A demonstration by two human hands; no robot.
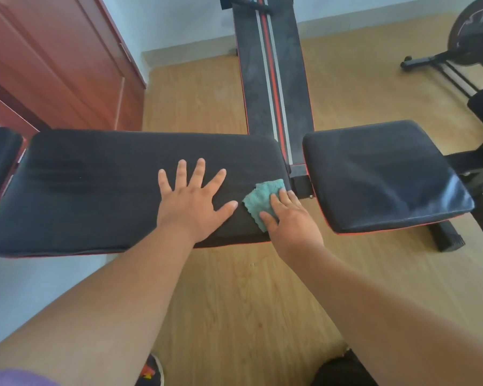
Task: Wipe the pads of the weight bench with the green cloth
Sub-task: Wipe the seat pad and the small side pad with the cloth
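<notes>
The weight bench stretches across the view with a long black back pad (95,190) and a smaller black seat pad (385,174) to its right. My left hand (191,200) lies flat on the back pad, fingers spread. My right hand (289,218) presses the green cloth (264,197) onto the right end of the back pad with straight fingers. Part of the cloth is hidden under that hand.
A second black bench with a red and grey stripe (273,79) runs away behind the gap between the pads. A red-brown door (53,65) stands at the left. An exercise bike (471,45) is at the far right. Wooden floor (248,302) lies below.
</notes>
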